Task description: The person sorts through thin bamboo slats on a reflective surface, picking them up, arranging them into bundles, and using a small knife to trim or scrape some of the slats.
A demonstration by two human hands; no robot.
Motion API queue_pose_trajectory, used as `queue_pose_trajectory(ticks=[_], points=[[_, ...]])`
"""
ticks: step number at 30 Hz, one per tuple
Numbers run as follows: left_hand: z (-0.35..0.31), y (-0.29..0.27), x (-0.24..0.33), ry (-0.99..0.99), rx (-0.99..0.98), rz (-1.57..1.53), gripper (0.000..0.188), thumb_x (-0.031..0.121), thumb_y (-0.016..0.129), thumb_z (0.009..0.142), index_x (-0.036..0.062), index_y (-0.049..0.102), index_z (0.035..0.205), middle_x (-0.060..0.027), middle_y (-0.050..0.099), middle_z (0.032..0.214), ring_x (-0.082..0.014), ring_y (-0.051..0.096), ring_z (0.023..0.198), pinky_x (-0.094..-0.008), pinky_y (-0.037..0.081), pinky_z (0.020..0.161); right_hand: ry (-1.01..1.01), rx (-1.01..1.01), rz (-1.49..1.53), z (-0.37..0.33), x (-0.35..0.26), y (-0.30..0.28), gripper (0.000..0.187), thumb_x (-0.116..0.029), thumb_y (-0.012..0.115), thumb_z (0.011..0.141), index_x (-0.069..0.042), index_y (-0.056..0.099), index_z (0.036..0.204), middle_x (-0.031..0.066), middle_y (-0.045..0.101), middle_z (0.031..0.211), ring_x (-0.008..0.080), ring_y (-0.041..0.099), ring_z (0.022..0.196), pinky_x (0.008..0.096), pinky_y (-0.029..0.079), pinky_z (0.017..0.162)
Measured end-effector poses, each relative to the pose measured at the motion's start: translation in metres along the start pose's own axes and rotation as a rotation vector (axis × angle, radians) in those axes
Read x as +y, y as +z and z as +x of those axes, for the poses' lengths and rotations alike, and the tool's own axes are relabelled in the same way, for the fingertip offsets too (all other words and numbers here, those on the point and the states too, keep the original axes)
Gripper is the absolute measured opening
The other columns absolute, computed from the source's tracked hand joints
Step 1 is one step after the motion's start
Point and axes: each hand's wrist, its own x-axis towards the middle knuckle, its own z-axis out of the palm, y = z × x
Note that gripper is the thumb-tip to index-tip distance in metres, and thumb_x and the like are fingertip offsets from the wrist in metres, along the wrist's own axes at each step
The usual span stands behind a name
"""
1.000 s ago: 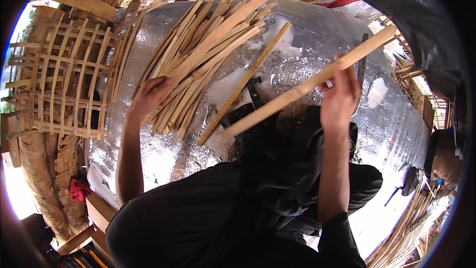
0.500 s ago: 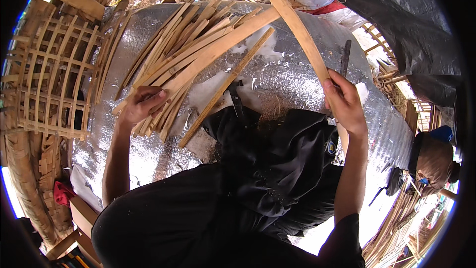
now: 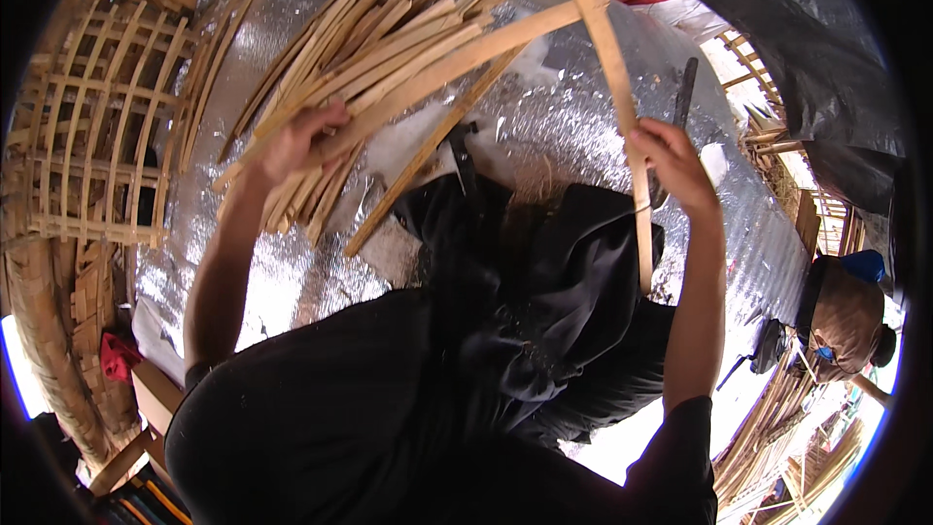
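Note:
A pale bamboo strip rises from my left hand to a sharp corner at the far side, where it meets a second length running down to my right hand; I cannot tell whether it is one folded strip or two. My left hand is closed around the near end, beside a pile of split bamboo strips. My right hand pinches the right-hand length, whose lower end hangs past the fingers toward my lap. A darker bamboo stick lies slanted between my hands, beside a dark-bladed tool.
Silver foil sheeting covers the surface ahead. Another dark, narrow tool lies beyond my right hand. A woven bamboo lattice stands at left. Black cloth drapes over my lap. At right are a brown bag-like object and more strips.
The corner of the bamboo has shifted right. The right-hand length has turned and looks narrower, with its lower end now plainly visible below my right hand. The whole view has tilted slightly.

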Motion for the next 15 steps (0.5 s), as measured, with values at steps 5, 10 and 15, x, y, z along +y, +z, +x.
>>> queue_pose_trajectory(ticks=[5, 10, 15], points=[[0.031, -0.021, 0.031, 0.015, -0.178, -0.035, 0.079, 0.065, 0.030, 0.105, -0.0017, 0.072, 0.116, -0.0040, 0.058, 0.069, -0.0120, 0.048, 0.052, -0.0273, 0.045, 0.056, 0.114, -0.099, 0.104, 0.021, -0.012, -0.014, 0.043, -0.045, 0.056, 0.106, -0.008, 0.068, 0.126, 0.0046, 0.073, 0.109, 0.0164, 0.070, 0.100, 0.0328, 0.052, 0.093], [0.039, -0.020, 0.050, 0.015, -0.185, 0.001, 0.078, 0.064, 0.031, 0.105, -0.0017, 0.073, 0.116, -0.0030, 0.057, 0.068, -0.0119, 0.049, 0.054, -0.0270, 0.043, 0.057, -0.021, 0.123, 0.303, 0.048, -0.053, -0.011, 0.058, -0.051, 0.058, 0.103, -0.009, 0.056, 0.143, 0.0050, 0.068, 0.127, 0.0188, 0.067, 0.113, 0.0358, 0.049, 0.096], [0.035, -0.008, 0.047, -0.003, -0.143, -0.025, 0.074, 0.060, 0.033, 0.106, -0.0024, 0.073, 0.114, -0.0043, 0.057, 0.067, -0.0124, 0.049, 0.054, -0.0274, 0.043, 0.057, -0.128, 0.121, 0.582, 0.074, -0.091, -0.014, 0.045, -0.037, 0.068, 0.101, -0.007, 0.062, 0.133, 0.0047, 0.070, 0.116, 0.0190, 0.071, 0.097, 0.0318, 0.051, 0.086]])
